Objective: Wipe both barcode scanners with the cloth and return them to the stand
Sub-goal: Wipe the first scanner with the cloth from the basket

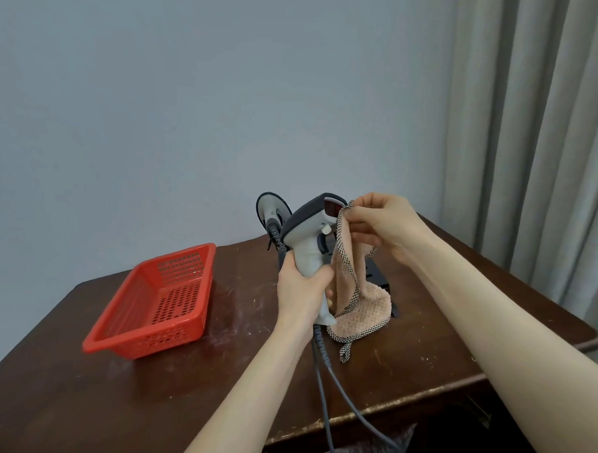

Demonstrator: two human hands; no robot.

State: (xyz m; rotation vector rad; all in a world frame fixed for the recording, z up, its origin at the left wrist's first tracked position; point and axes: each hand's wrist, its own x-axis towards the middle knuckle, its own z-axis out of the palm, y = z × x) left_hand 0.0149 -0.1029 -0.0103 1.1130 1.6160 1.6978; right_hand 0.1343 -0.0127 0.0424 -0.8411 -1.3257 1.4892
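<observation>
Left hand (303, 289) wrapped firm round handle of scanner (310, 234), held upright just above stand (375, 274). Right hand (381, 222) pinches cloth (364, 309) top edge at scan window; rest hangs limp before stand. Second scanner (273, 210) behind stand's left (seated or not, unclear). Scanner likely light, rigid, smooth: take by handle. Cloth soft, floppy.

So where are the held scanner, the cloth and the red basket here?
held scanner (307, 246), head view, on its pale handle.
cloth (369, 309), head view, on its hanging pink part.
basket (152, 342), head view, on its near wall.
</observation>
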